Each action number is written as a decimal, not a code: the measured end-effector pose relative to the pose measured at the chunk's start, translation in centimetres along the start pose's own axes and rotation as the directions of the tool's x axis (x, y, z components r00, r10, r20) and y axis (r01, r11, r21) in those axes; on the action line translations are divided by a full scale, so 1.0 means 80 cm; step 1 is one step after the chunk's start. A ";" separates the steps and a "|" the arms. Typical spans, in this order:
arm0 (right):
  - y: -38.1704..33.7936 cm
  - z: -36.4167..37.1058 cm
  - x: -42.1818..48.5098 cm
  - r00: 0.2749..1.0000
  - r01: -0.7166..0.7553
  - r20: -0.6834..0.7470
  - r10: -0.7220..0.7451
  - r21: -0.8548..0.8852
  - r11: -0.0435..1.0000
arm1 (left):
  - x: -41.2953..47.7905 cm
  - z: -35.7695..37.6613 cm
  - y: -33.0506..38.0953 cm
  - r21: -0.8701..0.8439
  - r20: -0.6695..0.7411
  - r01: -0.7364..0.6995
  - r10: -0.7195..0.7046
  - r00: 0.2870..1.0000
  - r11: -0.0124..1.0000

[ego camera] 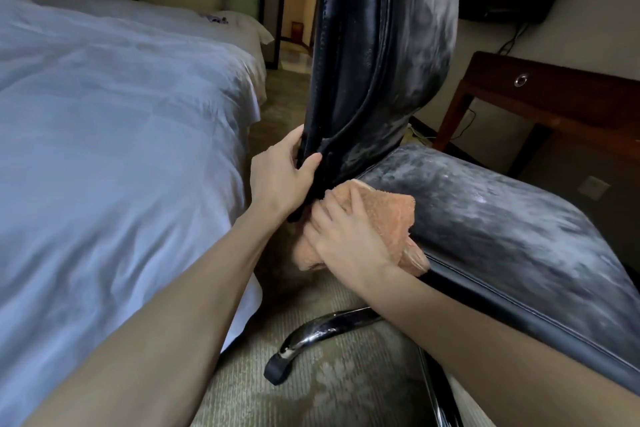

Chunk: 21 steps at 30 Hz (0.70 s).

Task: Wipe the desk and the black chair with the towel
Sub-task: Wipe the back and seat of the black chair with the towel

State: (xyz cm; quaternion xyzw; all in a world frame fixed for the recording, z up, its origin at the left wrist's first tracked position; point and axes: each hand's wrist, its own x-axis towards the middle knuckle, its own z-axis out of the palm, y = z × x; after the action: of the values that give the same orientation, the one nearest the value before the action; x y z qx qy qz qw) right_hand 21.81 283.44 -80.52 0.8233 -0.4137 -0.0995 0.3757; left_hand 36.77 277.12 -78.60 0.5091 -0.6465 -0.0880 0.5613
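Left hand: the left hand (280, 177), mid-frame, gripped the near edge of the backrest low down, thumb on one face and fingers wrapped round the other, apparently to steady it.
Right hand: the right hand (346, 236), just below and right of the left, lay on the bunched towel with its fingers curved over it, pressing it against the chair.
Towel: the orange towel (391, 218) sat at the centre of the frame, in the corner where the backrest met the seat, with a fold sticking out under the hand at lower left.
Chair: the black chair (381, 45) rose through the upper middle, and its seat (502, 218) ran to the lower right. Both showed pale grey smears over much of the leather.
Desk: the brown desk (554, 90) stood at the right edge, well apart from both hands. Whether it had been wiped could not be told.
Surroundings: a bed (104, 114) with white sheets filled the left, and a chrome chair leg (322, 326) rested on the carpet (311, 392) at bottom centre.
Progress: by my reading the chair was partway done. The towel was working the low joint, and the smeared seat and backrest probably needed more passes.
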 end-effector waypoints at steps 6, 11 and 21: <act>0.033 0.012 -0.037 0.961 0.073 -0.277 -0.023 0.171 0.983 | 0.003 -0.007 0.001 0.233 0.026 -0.048 0.043 0.999 0.971; 0.059 0.032 -0.134 0.962 0.114 -0.262 -0.075 0.137 0.984 | -0.002 -0.017 0.010 0.286 0.059 -0.055 0.040 0.997 0.957; 0.056 -0.016 -0.126 0.921 0.127 -0.388 -0.046 0.186 0.974 | -0.003 -0.039 0.034 0.142 0.063 0.003 -0.012 0.998 0.990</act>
State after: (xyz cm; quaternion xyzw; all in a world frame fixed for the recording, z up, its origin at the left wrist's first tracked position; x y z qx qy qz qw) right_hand 13.26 290.10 -77.97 0.8791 -0.3040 0.0896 0.3560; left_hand 37.72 280.01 -75.80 0.5472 -0.6667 -0.0601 0.5025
